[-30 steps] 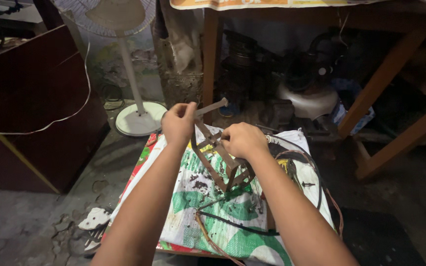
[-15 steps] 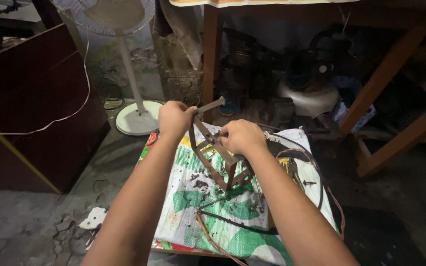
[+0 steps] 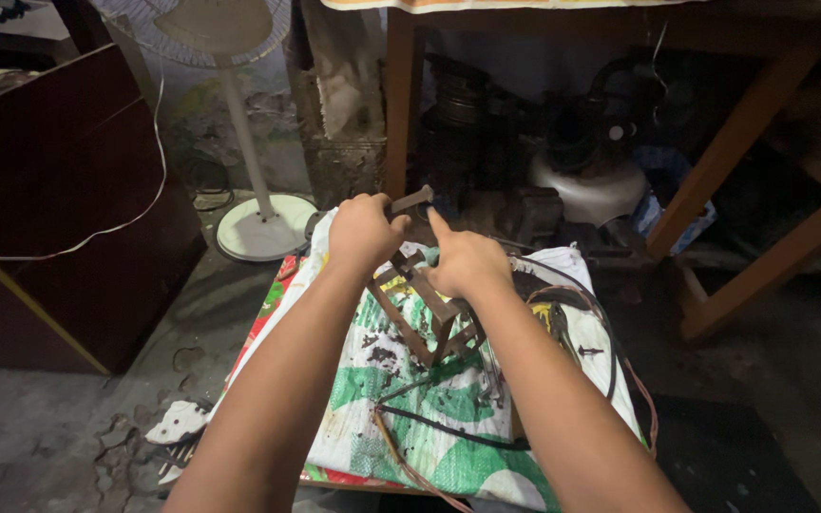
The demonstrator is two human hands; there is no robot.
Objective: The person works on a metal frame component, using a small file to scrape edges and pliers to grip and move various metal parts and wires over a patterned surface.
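A rusty metal frame of flat bars point(image 3: 427, 323) stands tilted on a green, white and red printed sack point(image 3: 401, 418). My left hand point(image 3: 363, 233) is closed around the frame's upper bar, whose end point(image 3: 412, 199) sticks out past my fingers. My right hand point(image 3: 466, 264) rests on the frame's top beside it, index finger raised and pointing away from me. Thin dark cables point(image 3: 448, 429) lie across the sack under and beside the frame.
A white pedestal fan point(image 3: 263, 226) stands at the back left next to a dark wooden cabinet point(image 3: 59, 209). Behind the sack, a wooden table's legs point(image 3: 729, 152) shelter dark machine parts and a pale rounded pot point(image 3: 589, 185). Rubble lies on the floor at lower left.
Both hands stayed on the frame and shifted slightly. My right index finger now points up off the frame. The camera view moved a little.
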